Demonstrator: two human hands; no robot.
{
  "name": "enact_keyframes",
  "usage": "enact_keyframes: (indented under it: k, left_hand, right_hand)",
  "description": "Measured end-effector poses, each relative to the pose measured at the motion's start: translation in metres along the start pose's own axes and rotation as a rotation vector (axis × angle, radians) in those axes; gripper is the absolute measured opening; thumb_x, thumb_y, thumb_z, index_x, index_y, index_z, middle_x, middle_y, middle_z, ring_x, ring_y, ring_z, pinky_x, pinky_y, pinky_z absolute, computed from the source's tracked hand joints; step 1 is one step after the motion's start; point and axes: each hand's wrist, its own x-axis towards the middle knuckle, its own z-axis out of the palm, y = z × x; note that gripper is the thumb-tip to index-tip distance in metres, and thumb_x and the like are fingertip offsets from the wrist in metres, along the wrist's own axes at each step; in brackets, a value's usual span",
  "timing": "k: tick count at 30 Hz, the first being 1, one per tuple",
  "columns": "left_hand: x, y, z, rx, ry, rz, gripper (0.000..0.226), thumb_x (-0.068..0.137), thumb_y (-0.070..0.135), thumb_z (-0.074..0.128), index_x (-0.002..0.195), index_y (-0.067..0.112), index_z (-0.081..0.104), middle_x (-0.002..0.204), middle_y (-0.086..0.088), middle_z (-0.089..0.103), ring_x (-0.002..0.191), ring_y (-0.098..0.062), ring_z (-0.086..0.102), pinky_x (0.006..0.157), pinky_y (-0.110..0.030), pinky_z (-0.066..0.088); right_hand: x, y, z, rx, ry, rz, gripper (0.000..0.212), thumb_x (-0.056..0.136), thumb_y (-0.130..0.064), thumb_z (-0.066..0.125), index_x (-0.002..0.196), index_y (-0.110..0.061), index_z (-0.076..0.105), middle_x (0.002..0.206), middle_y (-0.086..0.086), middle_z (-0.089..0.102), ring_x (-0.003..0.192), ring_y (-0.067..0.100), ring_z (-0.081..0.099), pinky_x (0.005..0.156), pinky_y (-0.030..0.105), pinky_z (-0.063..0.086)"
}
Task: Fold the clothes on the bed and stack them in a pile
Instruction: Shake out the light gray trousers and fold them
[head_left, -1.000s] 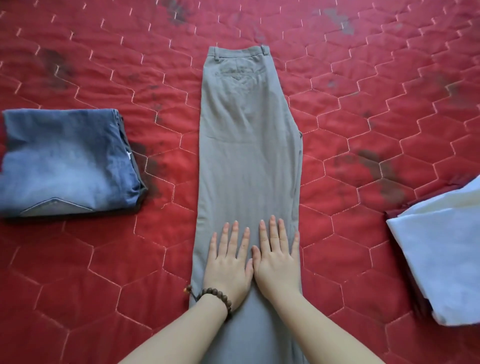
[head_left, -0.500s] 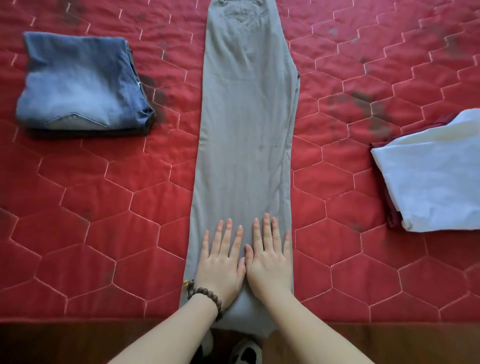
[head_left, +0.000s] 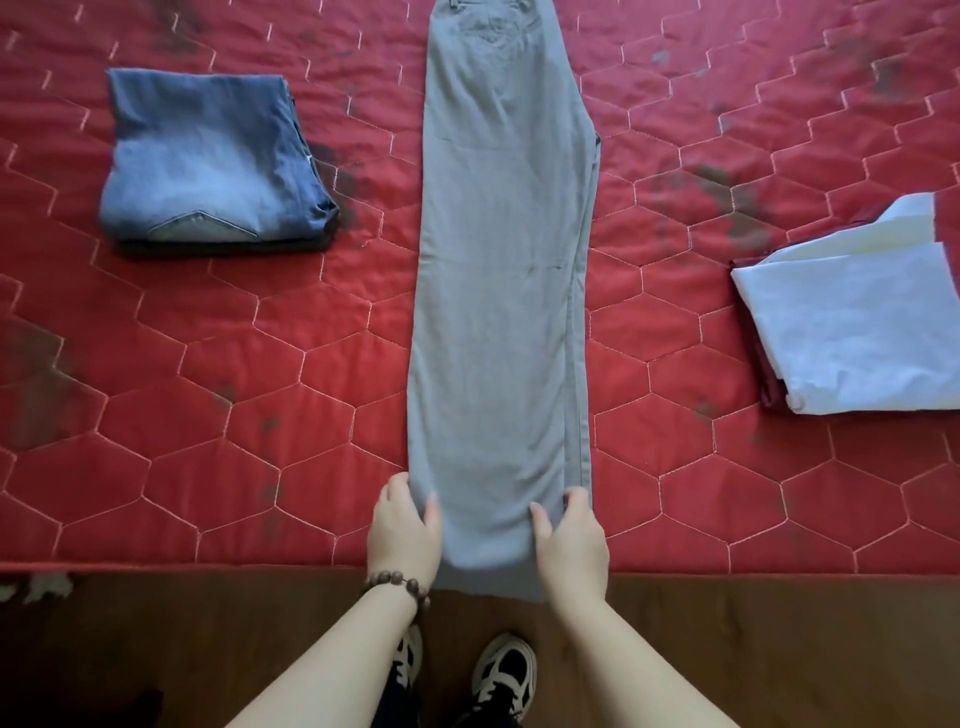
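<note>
Grey trousers (head_left: 498, 291) are laid lengthwise down the middle of the bed (head_left: 208, 415), folded leg over leg, with the waistband at 12 o'clock and the hems at 6 o'clock hanging just over the bed's near edge. The left side of the hem end is pinched by the left hand (head_left: 402, 530), thumb on top of the cloth and fingers curled under its edge; a bead bracelet (head_left: 397, 584) is worn on that wrist. The right side of the hem end is gripped the same way by the right hand (head_left: 571, 540). Folded blue jeans (head_left: 208, 166) are seen at 10 o'clock, well apart from the trousers. A folded white garment (head_left: 852, 322) is placed at 3 o'clock, over something dark red. Black-and-white shoes (head_left: 501, 675) are visible on the brown floor (head_left: 156, 639) at 6 o'clock.
</note>
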Motion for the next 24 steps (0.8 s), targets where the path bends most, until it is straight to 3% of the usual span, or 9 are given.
enact_keyframes:
  k: [2,4,7,11,15,17,24]
  left_hand:
    - [-0.003,-0.001,-0.001,-0.008,-0.005,-0.023,0.026,0.093,0.026,0.056,0.111,0.007,0.052,0.103,-0.011,0.064,0.094,-0.030,0.061,0.079,-0.038,0.050]
    - [-0.007,-0.002,-0.003,-0.051,0.015,-0.035,0.021,0.092,0.029,0.057,0.101,0.010,0.051,0.085,-0.008,0.065,0.079,-0.029,0.062,0.071,-0.039,0.051]
    - [-0.008,-0.005,-0.004,-0.147,-0.012,-0.048,0.029,0.088,0.033,0.061,0.077,0.009,0.050,0.065,-0.006,0.060,0.062,-0.025,0.055,0.060,-0.037,0.046]
    - [-0.003,-0.011,-0.004,-0.227,-0.142,-0.101,0.043,0.085,0.037,0.064,0.070,-0.001,0.054,0.061,-0.008,0.055,0.059,-0.025,0.047,0.058,-0.033,0.041]
    - [-0.002,-0.015,-0.004,-0.241,-0.145,-0.118,0.045,0.080,0.031,0.072,0.056,0.011,0.040,0.056,-0.004,0.033,0.056,-0.017,0.029,0.050,-0.030,0.026]
    - [-0.004,-0.018,-0.005,-0.264,-0.125,-0.095,0.050,0.077,0.030,0.075,0.054,0.014,0.034,0.056,-0.001,0.027,0.056,-0.015,0.024,0.048,-0.026,0.019]
    - [-0.011,-0.022,-0.001,-0.171,-0.067,-0.130,0.047,0.074,0.033,0.077,0.050,0.014,0.042,0.048,0.004,0.036,0.050,-0.016,0.033,0.047,-0.025,0.029]
  right_hand:
    - [-0.002,0.000,0.000,0.035,0.004,0.026,0.026,0.096,-0.034,0.052,0.083,-0.013,0.047,0.089,0.010,0.059,0.085,0.031,0.056,0.073,0.039,0.043]
    - [-0.003,0.002,-0.001,0.045,0.050,0.028,0.035,0.098,-0.031,0.049,0.069,-0.013,0.039,0.082,0.008,0.052,0.081,0.030,0.050,0.069,0.039,0.038]
    - [-0.004,0.005,-0.002,0.064,0.080,0.046,0.035,0.100,-0.028,0.044,0.069,-0.012,0.040,0.081,0.007,0.049,0.078,0.029,0.047,0.066,0.037,0.032]
    - [-0.006,0.008,-0.005,0.217,0.078,0.094,0.036,0.101,-0.026,0.041,0.067,-0.016,0.033,0.064,0.005,0.049,0.062,0.025,0.043,0.055,0.038,0.028]
    - [-0.004,0.013,-0.010,0.250,0.116,0.072,0.035,0.102,-0.024,0.040,0.068,-0.015,0.034,0.061,0.003,0.046,0.056,0.015,0.040,0.049,0.024,0.027]
    - [-0.002,0.016,-0.011,0.259,0.145,0.078,0.036,0.102,-0.024,0.039,0.067,-0.015,0.034,0.059,0.002,0.045,0.055,0.014,0.038,0.048,0.024,0.026]
    - [0.002,0.026,-0.005,0.188,0.098,0.250,0.033,0.100,-0.025,0.043,0.075,-0.005,0.045,0.065,0.006,0.050,0.063,0.026,0.042,0.052,0.034,0.028]
